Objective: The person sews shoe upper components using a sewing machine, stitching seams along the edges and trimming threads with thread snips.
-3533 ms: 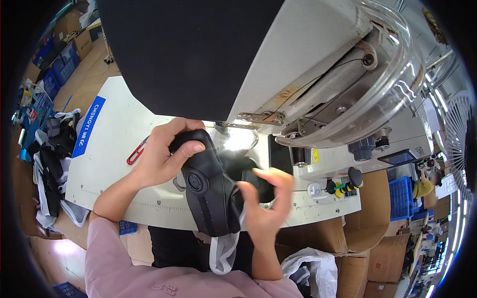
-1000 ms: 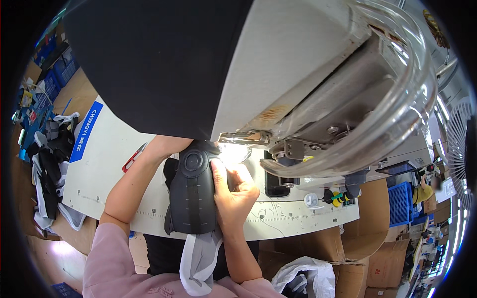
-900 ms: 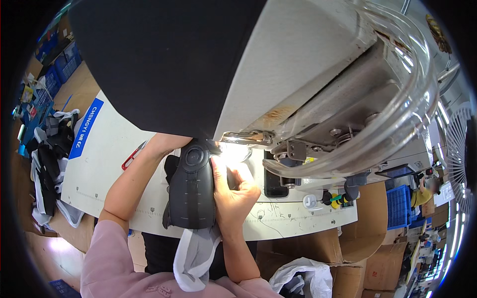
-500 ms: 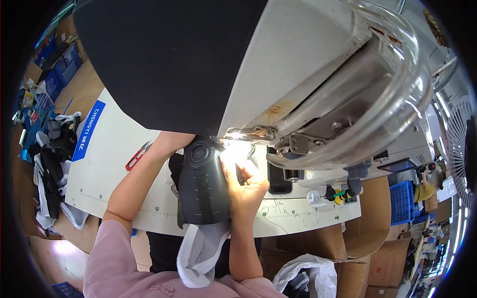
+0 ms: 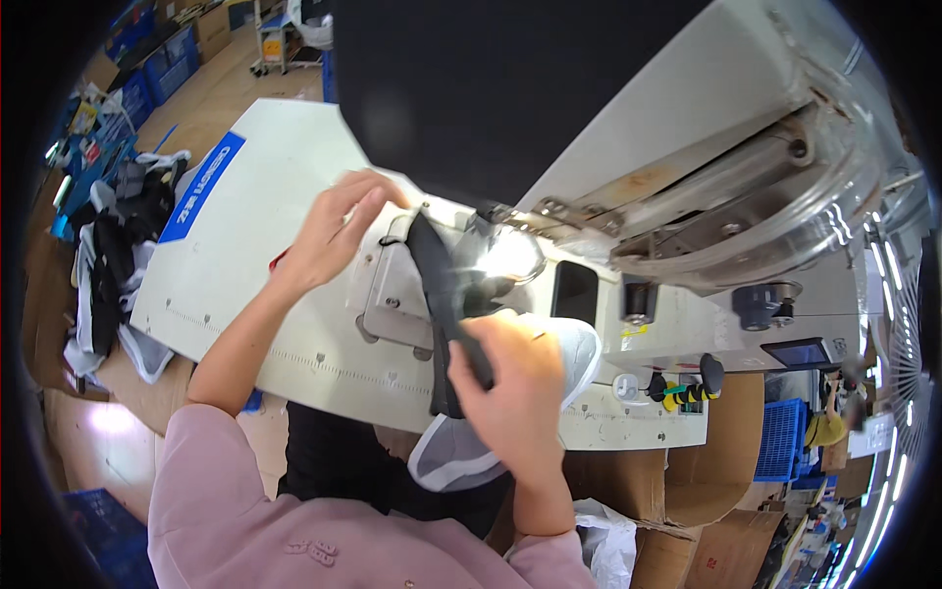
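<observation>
A black shoe upper [image 5: 430,270] with pale lining [image 5: 451,459] stands on edge beside the lit needle area of a sewing machine [image 5: 677,187]. My right hand [image 5: 515,388], blurred by motion, is closed around its near part, thumb on the black side. More of the pale lining shows right of that hand. My left hand [image 5: 339,231] is at the upper's far end, fingers stretched out and thumb apart. Whether its fingertips touch the upper, I cannot tell. Part of the red handle of thread snips [image 5: 279,260] peeks out behind my left wrist.
A dark machine cover [image 5: 471,88] overhangs the white table [image 5: 245,294]. Black and white pieces [image 5: 118,265] are heaped at the left. On the right are a black phone-like slab [image 5: 575,292], cardboard boxes [image 5: 726,442] and a blue crate [image 5: 780,439]. A person sits beyond.
The upper has come away from the needle area and turned from lying flat to on edge. My right hand moved nearer and right; my left hand emerged from behind the dark cover.
</observation>
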Available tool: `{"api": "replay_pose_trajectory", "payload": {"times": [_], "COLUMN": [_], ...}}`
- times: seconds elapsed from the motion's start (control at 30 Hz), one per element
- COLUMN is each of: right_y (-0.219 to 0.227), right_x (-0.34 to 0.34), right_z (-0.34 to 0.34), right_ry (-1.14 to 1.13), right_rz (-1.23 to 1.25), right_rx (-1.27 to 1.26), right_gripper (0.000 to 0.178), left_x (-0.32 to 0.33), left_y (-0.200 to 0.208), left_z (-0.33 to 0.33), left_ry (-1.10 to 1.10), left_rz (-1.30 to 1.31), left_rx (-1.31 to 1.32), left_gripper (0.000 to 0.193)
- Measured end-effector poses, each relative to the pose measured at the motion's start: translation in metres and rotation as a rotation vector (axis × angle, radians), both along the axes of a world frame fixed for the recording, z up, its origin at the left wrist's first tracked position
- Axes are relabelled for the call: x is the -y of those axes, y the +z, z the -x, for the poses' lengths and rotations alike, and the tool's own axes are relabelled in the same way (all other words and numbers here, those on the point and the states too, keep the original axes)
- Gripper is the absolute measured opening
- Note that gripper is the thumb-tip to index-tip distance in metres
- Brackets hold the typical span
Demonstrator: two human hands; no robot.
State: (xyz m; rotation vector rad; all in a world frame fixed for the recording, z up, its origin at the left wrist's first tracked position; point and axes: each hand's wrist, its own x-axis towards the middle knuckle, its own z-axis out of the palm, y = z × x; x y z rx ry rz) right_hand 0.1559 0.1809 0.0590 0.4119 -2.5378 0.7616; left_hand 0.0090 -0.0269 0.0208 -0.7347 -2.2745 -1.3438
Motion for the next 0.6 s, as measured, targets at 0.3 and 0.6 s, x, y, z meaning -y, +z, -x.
{"api": "replay_pose_trajectory", "payload": {"times": [0.3, 0.6], "right_y": [-0.106, -0.110], "right_x": [0.052, 0.058], "right_z": [-0.030, -0.031], "right_ry": [0.143, 0.111], "right_rz": [-0.386, -0.226], "right_rx": [-0.223, -0.183], "right_gripper": [0.009, 0.010], "left_x": [0.088, 0.049], "left_y": [-0.070, -0.057], "left_z": [-0.067, -0.146], "left_ry": [0.355, 0.117], "left_rz": [0.347, 0.354], "left_rx": [0.038, 0.051], "left_gripper": [0.019, 0.025]}}
